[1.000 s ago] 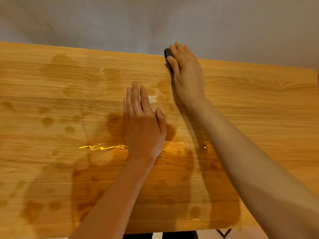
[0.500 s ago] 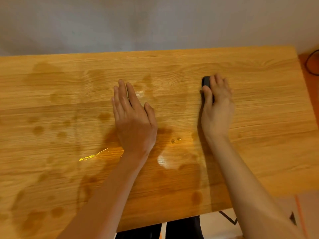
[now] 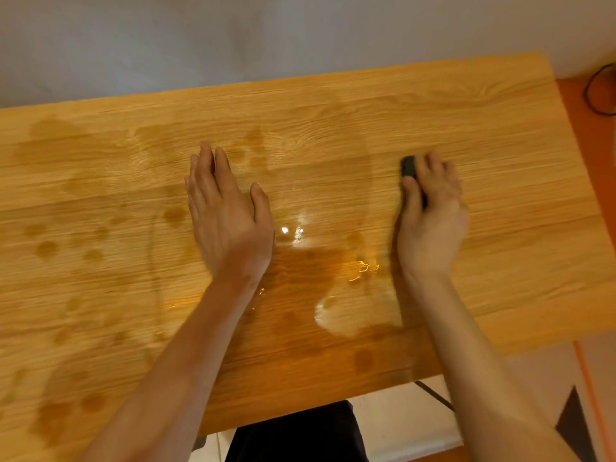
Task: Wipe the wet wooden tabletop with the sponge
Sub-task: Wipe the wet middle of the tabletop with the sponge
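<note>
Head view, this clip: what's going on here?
A person is wiping a wet wooden tabletop. The right hand presses a dark sponge onto the drier right part, its fingers curled over it. The left hand lies flat, palm down, near the middle. Dark damp blotches cover the left side, and a glossy puddle sits between the forearms.

grey wall point(image 3: 266, 38), black cable point(image 3: 596, 91), orange floor point(image 3: 586, 105)
</note>
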A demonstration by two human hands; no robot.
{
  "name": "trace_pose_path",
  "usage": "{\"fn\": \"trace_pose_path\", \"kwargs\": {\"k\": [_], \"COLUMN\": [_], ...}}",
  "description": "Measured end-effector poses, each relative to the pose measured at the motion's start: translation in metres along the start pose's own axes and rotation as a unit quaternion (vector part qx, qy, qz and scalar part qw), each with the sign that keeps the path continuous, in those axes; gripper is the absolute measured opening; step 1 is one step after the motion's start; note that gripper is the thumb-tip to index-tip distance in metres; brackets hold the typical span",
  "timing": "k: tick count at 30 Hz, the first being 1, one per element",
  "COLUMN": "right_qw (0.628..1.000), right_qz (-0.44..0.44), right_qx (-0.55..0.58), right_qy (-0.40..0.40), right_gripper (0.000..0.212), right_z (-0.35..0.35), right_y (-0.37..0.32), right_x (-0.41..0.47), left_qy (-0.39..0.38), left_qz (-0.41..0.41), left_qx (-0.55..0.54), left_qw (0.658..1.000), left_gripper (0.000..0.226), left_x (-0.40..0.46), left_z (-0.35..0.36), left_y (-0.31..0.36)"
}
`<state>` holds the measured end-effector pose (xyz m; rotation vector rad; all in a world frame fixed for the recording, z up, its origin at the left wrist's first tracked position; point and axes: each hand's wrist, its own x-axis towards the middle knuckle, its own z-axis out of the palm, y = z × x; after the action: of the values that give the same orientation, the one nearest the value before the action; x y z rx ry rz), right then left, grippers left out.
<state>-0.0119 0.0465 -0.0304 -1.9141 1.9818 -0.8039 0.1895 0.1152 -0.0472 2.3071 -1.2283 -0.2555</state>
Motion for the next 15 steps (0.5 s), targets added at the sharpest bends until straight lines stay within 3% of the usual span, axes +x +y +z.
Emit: {"fn": "trace_pose_path", "kwargs": {"k": [5,8,10,13,15], "right_qw": [0.977,0.961,0.974,0.996,0.999], "right_qz": [-0.204,-0.261,-0.2,-0.066,0.007], "right_qx": [0.013,0.011,-0.007,-0.035,-0.036], "right_qy": [-0.056,-0.088,-0.109,-0.046,-0.008], "right_gripper": [0.03,0.035,0.036,0.039,0.039], "right_z": [0.049,0.037,0.013,-0.024,-0.025], "right_y": [-0.07,-0.046,-0.009,0.041,0.039], "right_x": [-0.059,-0.05,-0.029,-0.004,-0.004], "left_qy": [-0.062,-0.088,-0.095,-0.094,-0.083], "left_qz": [0.021,0.022,0.028,0.042,0.04], "left_qx": [-0.029,-0.019,-0.013,0.013,0.029], "left_qw": [0.997,0.996,0.995,0.995,0.995], "left_gripper": [0.063,0.063,0.063,0.064,0.065], "left_x": [-0.026,-0.062,-0.081,-0.088,-0.087], "left_z": [-0.021,-0.03,-0.033,-0.029,-0.026], "left_y": [-0.008,-0.015,-0.02,-0.025,-0.024]}}
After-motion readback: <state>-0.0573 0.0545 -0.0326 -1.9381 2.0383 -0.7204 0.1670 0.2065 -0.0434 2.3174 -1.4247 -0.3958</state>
